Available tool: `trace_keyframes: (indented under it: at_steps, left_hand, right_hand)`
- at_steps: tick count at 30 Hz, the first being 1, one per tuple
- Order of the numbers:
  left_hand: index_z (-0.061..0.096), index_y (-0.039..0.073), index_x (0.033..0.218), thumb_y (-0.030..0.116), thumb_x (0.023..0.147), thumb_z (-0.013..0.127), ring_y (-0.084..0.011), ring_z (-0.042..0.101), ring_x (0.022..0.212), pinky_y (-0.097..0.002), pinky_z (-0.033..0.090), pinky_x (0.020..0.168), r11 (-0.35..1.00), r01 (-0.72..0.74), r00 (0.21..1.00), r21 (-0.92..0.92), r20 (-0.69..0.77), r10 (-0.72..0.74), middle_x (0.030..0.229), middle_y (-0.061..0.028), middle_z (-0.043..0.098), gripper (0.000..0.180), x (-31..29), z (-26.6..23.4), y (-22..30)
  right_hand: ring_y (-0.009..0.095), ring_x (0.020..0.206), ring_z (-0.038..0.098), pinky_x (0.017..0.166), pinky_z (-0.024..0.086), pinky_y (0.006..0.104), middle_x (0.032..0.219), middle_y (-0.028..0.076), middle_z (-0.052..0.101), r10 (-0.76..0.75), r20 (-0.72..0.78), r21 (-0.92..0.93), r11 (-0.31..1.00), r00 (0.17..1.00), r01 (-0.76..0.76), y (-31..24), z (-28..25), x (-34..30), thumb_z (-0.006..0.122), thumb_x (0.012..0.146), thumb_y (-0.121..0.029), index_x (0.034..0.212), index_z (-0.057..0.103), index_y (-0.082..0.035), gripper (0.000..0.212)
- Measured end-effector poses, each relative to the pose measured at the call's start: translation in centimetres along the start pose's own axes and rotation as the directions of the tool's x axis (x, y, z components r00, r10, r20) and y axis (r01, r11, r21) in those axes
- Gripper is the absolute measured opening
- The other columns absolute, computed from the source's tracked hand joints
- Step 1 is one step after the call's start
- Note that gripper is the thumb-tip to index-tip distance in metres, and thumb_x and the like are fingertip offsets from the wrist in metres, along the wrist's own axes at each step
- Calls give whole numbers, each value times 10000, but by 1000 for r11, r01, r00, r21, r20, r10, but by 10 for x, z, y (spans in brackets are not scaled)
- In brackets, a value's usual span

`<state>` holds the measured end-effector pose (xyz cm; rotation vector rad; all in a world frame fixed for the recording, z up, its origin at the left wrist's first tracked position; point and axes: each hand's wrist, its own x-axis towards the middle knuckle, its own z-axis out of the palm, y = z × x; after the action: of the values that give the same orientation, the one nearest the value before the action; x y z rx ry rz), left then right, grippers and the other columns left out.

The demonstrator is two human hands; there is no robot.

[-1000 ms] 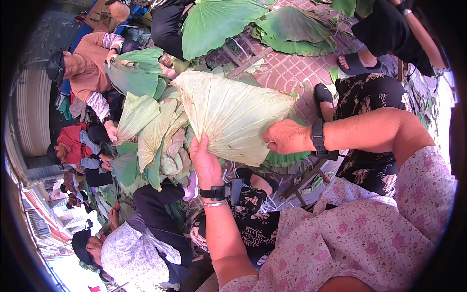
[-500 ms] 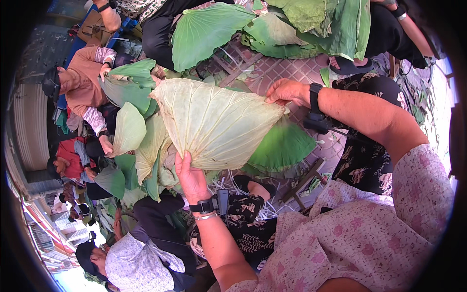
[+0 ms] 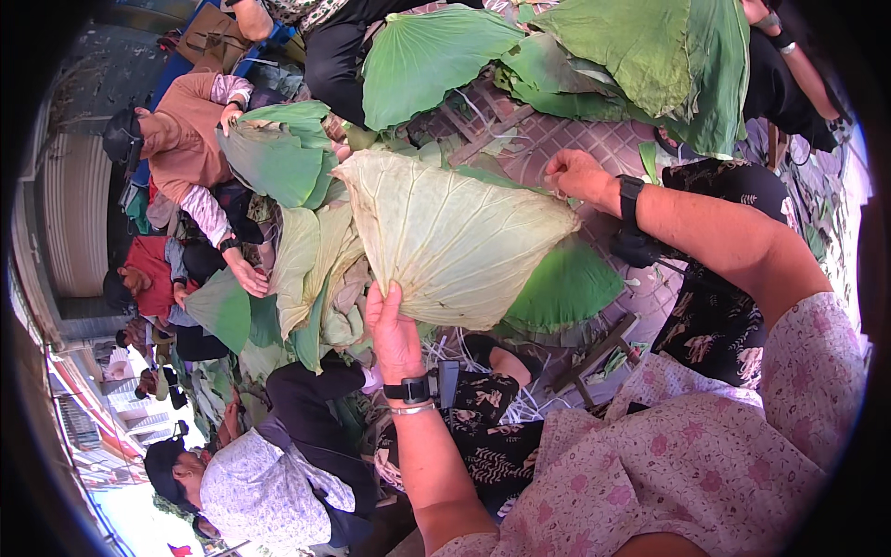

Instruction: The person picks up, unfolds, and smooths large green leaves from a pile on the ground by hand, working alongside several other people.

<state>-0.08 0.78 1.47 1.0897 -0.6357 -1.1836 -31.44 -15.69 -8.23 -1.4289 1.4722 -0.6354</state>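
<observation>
A large pale, dried lotus leaf [image 3: 464,237] is spread out in front of me, its veins fanning up from its lower point. My left hand [image 3: 393,334] grips that lower point, thumb on top and fingers behind the leaf. Just above the leaf's right corner is my right hand [image 3: 583,178], apart from the leaf, its fingers curled together; whether a small scrap is between them is hidden. Beneath the pale leaf lies a stack of green lotus leaves [image 3: 566,288].
More green leaves [image 3: 441,60] lie at the far side by other seated people. On the left, a person in an orange top [image 3: 190,130] handles folded leaves [image 3: 278,158]. A low wooden stool [image 3: 599,357] and white strips [image 3: 524,399] are on the tiled floor near my legs.
My right hand has let go of the leaf's right corner and lifted slightly away. The left hand keeps its grip. The person on the left has released a pale leaf.
</observation>
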Motion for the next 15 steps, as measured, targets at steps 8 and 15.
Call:
trace_keyframes:
  at_steps: [8, 15]
  left_hand:
    - [537, -39, 1215, 98, 881, 606, -156, 569, 1049, -295, 391, 963, 955, 162, 935, 248, 270, -228, 1166, -97, 619, 367, -16, 12, 2]
    - [558, -31, 1171, 109, 896, 591, -92, 569, 954, -244, 420, 890, 870, 216, 845, 442, 361, -393, 1072, -40, 637, 310, -18, 23, -2]
  right_hand:
    - [266, 1220, 482, 995, 409, 343, 1334, 169, 484, -151, 183, 266, 959, 972, 99, -65, -10, 1, 769, 728, -386, 1379, 390, -36, 831]
    - [87, 840, 552, 827, 453, 263, 875, -16, 613, -383, 497, 294, 919, 779, 265, -90, -36, 1, 720, 809, -141, 1090, 612, -28, 322]
